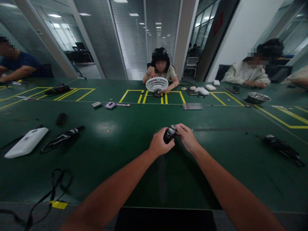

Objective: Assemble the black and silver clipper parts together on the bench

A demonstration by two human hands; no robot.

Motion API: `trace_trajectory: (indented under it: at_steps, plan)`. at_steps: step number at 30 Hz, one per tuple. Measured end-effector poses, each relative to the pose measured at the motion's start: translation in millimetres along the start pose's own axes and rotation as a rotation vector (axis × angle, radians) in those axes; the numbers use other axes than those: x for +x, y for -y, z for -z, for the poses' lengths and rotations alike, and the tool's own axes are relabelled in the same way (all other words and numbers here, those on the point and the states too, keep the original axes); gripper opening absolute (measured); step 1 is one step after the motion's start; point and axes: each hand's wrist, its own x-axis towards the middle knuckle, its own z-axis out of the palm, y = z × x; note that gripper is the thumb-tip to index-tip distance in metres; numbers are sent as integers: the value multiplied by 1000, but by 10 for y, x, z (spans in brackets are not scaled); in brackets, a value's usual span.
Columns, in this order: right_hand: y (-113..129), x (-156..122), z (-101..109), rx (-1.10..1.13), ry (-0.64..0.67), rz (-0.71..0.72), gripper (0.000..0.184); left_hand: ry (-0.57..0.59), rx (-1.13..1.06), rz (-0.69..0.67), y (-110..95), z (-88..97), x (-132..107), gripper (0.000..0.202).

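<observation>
Wide tabletop (pixel 134 120), distant edges (pixel 139 207); left hand (pixel 159 143) grips dark object (pixel 170 134); right hand (pixel 188 138) pinches it.

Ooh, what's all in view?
table: 1, green, centre
tape: many, yellow, table
case: 1, white, left
bundles: 3, black, left and right
block: 1, black, left
straps: 2+, black, left
gadget: 1, lilac, far
fan: 1, white, opposite
oddments: several, mixed, far side
bowl: 1, silver, right
people: several, various clothes, far
chairs: several, mostly dark, background
glass: several, grey, behind
part: 1, black-silver, centre
left grip: 1, bare, on part
right grip: 1, bare, on part
</observation>
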Motion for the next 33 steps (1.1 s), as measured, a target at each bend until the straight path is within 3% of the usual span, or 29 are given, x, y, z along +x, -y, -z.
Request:
trace_trajectory:
  at_steps: [9,15,24,33]
  plan:
    - [41,-33,-46,-24,111,38,32,-31,35,62,50,-8,-9,46]
    - [59,-35,-33,-90,166,33,37,-66,-59,10,-36,7,-2,58]
    - [27,-15,24,-252,179,103,37,-113,76,79,37,-21,3,38]
    - [8,-12,41,-319,167,127,37,-89,160,63,58,2,19,33]
